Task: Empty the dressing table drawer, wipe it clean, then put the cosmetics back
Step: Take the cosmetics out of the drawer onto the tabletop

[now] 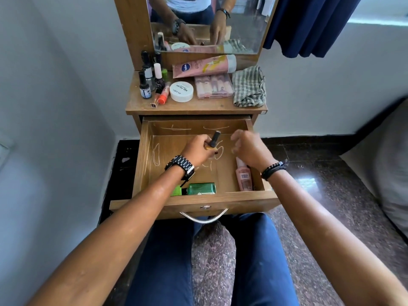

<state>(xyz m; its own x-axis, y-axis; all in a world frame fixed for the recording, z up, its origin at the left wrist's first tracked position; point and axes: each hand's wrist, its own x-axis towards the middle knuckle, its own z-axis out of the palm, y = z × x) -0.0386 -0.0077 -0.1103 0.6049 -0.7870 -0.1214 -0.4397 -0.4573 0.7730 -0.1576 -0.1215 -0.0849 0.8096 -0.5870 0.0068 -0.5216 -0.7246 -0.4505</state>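
The wooden drawer (194,200) is pulled out, its floor marked with chalk scribbles. My left hand (196,150) is inside it and grips a dark nail polish bottle (214,139). My right hand (249,147) hovers over the drawer's right part with loosely curled fingers, holding nothing. A green bottle (199,188) lies at the drawer's front. A pink bottle (242,176) lies along the right wall. On the table top (198,107) stand several nail polish bottles (148,79), a white round jar (181,91), a pink tube (204,66), a pink palette (214,87) and a checked cloth (249,87).
A mirror (209,23) rises behind the table top. A dark blue curtain (309,25) hangs at the upper right. A grey cushion (386,173) lies on the floor to the right. My knees in blue trousers are under the drawer handle (204,217).
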